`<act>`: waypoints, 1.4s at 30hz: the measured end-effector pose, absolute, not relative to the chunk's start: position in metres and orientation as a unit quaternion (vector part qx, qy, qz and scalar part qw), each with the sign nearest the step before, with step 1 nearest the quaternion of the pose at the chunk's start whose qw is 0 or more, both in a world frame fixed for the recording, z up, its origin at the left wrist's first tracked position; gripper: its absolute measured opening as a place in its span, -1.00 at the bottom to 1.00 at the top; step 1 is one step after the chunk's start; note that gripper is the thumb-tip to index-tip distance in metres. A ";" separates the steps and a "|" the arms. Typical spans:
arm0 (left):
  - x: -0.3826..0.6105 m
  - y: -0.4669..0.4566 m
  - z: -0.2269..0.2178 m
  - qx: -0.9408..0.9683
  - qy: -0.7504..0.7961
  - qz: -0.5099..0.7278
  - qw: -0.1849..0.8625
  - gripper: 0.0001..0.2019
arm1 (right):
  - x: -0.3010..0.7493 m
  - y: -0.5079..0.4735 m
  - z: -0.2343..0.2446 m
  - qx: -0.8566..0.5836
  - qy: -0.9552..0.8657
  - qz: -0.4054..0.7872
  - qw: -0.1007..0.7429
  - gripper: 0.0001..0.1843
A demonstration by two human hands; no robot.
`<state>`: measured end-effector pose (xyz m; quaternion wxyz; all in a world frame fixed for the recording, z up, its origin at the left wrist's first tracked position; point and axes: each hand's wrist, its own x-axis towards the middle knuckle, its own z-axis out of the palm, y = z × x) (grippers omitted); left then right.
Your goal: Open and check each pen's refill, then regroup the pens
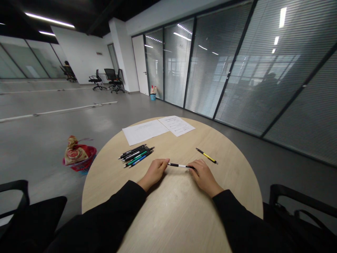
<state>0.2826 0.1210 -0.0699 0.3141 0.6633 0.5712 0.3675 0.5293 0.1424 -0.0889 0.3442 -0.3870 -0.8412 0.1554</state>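
Note:
A white and black pen lies across between my two hands just above the round wooden table. My left hand pinches its left end with curled fingers. My right hand grips its right end, fingers closed. A row of several pens, black, green and blue, lies to the left of my left hand. A yellow and black pen lies alone just beyond my right hand. Both my arms are in black sleeves.
Two sheets of paper lie at the far side of the table. Black chairs stand at the lower left and lower right. A red basket with a bag sits on the floor to the left. A glass wall runs along the right.

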 end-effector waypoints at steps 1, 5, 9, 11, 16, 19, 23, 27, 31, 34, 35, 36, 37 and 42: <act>0.283 0.121 -0.070 0.666 0.569 0.367 0.314 -0.48 | 0.529 0.142 -0.089 -0.387 -0.841 0.155 0.344 -0.85; 0.283 0.121 -0.069 0.678 0.559 0.366 0.307 -0.51 | 0.529 0.142 -0.089 -0.386 -0.841 0.156 0.345 -0.84; 0.282 0.121 -0.068 0.688 0.552 0.366 0.298 -0.54 | 0.529 0.143 -0.090 -0.385 -0.842 0.156 0.343 -0.84; 0.282 0.121 -0.069 0.687 0.552 0.363 0.301 -0.53 | 0.529 0.143 -0.090 -0.384 -0.843 0.156 0.344 -0.83; 0.281 0.122 -0.070 0.670 0.561 0.356 0.331 -0.50 | 0.529 0.142 -0.090 -0.379 -0.845 0.139 0.351 -0.83; 0.280 0.122 -0.071 0.658 0.561 0.362 0.349 -0.48 | 0.527 0.141 -0.088 -0.370 -0.847 0.122 0.361 -0.83; 0.280 0.124 -0.074 0.637 0.563 0.367 0.378 -0.46 | 0.525 0.138 -0.085 -0.361 -0.852 0.103 0.366 -0.83; 0.281 0.124 -0.076 0.621 0.569 0.376 0.387 -0.45 | 0.524 0.136 -0.083 -0.354 -0.857 0.096 0.361 -0.82; 0.281 0.123 -0.074 0.629 0.553 0.391 0.382 -0.50 | 0.525 0.136 -0.084 -0.360 -0.852 0.104 0.366 -0.82; 0.280 0.121 -0.071 0.646 0.527 0.400 0.380 -0.59 | 0.526 0.138 -0.086 -0.364 -0.849 0.112 0.367 -0.83; 0.279 0.121 -0.070 0.653 0.515 0.402 0.383 -0.63 | 0.526 0.139 -0.087 -0.364 -0.848 0.114 0.367 -0.83; 0.278 0.121 -0.070 0.659 0.503 0.404 0.387 -0.66 | 0.527 0.139 -0.088 -0.365 -0.847 0.117 0.367 -0.83; 0.278 0.120 -0.070 0.664 0.491 0.408 0.390 -0.70 | 0.527 0.140 -0.089 -0.367 -0.846 0.120 0.368 -0.83; 0.276 0.117 -0.070 0.667 0.472 0.421 0.395 -0.71 | 0.528 0.143 -0.091 -0.373 -0.839 0.134 0.373 -0.84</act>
